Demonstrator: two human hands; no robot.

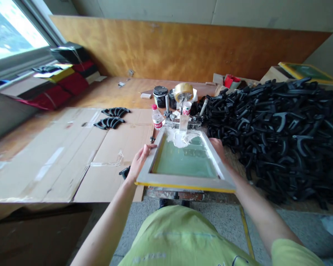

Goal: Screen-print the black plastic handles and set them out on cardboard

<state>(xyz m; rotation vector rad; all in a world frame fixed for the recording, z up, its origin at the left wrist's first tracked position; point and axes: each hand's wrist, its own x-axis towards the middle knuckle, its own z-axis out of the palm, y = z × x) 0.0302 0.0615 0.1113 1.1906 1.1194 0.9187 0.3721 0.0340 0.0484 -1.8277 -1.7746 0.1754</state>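
A screen-printing frame (185,181) with pale wooden sides, a yellow front edge and green mesh lies tilted in front of me. White tape or paste covers part of its far end, beside a clamp (183,122). My left hand (140,159) is closed on the left side, thumb on top and other fingers mostly hidden beneath. On the right side, my right hand (218,147) grips the outer edge, its fingertips partly hidden. A black curved part (124,172) shows beside my left wrist.
Two rows of black curved parts (109,123) lie on flattened cardboard (58,147) at left. A large heap of black plastic parts (280,136) rises at right. Behind the frame stand a red-capped bottle (157,119), a paint tub (160,98) and a tape roll (183,91).
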